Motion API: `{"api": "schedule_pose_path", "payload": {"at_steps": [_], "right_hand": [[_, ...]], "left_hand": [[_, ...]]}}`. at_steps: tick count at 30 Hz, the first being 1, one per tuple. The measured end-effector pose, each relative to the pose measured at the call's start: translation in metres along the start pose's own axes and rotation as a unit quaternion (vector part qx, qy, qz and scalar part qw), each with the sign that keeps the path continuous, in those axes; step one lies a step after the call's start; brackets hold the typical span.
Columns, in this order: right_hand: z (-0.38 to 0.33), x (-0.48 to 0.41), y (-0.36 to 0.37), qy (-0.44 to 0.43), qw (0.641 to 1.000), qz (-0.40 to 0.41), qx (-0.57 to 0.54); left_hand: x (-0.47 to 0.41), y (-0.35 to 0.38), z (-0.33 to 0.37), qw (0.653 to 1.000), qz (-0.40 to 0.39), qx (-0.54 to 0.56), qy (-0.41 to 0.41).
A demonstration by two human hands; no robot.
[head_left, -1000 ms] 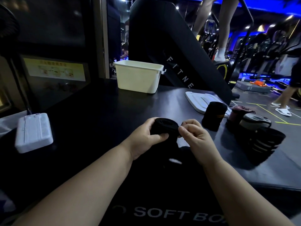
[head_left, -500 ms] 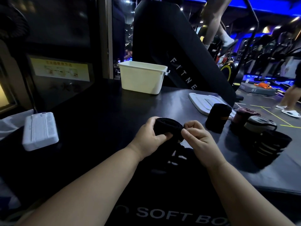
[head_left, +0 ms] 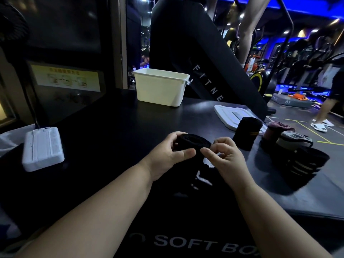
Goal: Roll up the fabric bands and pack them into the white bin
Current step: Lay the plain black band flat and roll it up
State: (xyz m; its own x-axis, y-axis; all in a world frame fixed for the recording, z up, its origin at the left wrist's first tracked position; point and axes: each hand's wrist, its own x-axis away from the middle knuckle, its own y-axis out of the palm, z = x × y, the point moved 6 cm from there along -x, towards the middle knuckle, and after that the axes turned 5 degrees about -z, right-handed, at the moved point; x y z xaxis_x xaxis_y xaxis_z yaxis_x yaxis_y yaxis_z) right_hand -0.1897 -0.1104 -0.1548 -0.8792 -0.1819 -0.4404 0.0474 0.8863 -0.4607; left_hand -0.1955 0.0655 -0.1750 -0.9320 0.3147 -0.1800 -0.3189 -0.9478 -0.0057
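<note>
A black fabric band point(head_left: 192, 143) is partly rolled, its loose tail with white marks trailing toward me on the black soft box point(head_left: 104, 131). My left hand point(head_left: 167, 157) grips the roll from the left, thumb on its front. My right hand point(head_left: 226, 159) has curled fingers pinching the band at the roll's right side. The white bin point(head_left: 161, 88) stands open at the far middle of the box. Rolled bands wait at right: a black roll point(head_left: 246, 132), a dark red roll point(head_left: 277, 130), a pale roll point(head_left: 293, 139) and a black striped roll point(head_left: 305, 164).
A flat white lid point(head_left: 228, 113) lies behind the black roll. A white ribbed block point(head_left: 42, 148) sits at the left edge. A black slanted fitness machine point(head_left: 195, 53) rises behind the bin. People move on the gym floor at right.
The roll has turned a little further in my hands, and my right fingers have shifted on the band. More of the white-marked tail shows below the roll.
</note>
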Motion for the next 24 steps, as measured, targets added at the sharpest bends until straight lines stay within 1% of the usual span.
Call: {"api": "schedule_pose_path", "payload": {"at_steps": [5, 8, 15, 16, 18, 19, 22, 24], "right_hand": [[-0.005, 0.003, 0.001, -0.054, 0.998, 0.015, 0.021], [-0.007, 0.004, 0.001, -0.082, 0.995, 0.041, 0.031], [-0.01, 0.007, -0.003, -0.095, 0.992, 0.085, 0.013], [-0.009, 0.007, -0.004, -0.085, 0.993, 0.086, -0.004], [-0.005, 0.005, -0.004, -0.032, 0.994, 0.075, -0.07], [-0.003, 0.005, -0.003, -0.015, 0.994, 0.064, -0.085], [-0.007, 0.004, 0.007, -0.041, 0.998, 0.002, -0.041], [-0.009, 0.005, 0.014, -0.055, 0.998, -0.04, -0.012]], "left_hand": [[0.0, 0.002, -0.004, 0.999, -0.002, 0.048, -0.023], [0.0, 0.004, -0.004, 0.999, -0.026, 0.035, -0.029], [-0.003, 0.006, -0.005, 0.998, -0.051, 0.018, -0.033], [-0.002, 0.006, -0.005, 0.998, -0.053, 0.017, -0.032], [-0.002, 0.007, -0.003, 0.998, -0.061, 0.005, -0.031], [-0.002, 0.008, -0.002, 0.998, -0.061, -0.003, -0.031], [-0.002, 0.007, -0.001, 0.998, -0.045, -0.027, -0.018], [-0.002, 0.006, -0.001, 0.998, -0.026, -0.064, 0.002]]}}
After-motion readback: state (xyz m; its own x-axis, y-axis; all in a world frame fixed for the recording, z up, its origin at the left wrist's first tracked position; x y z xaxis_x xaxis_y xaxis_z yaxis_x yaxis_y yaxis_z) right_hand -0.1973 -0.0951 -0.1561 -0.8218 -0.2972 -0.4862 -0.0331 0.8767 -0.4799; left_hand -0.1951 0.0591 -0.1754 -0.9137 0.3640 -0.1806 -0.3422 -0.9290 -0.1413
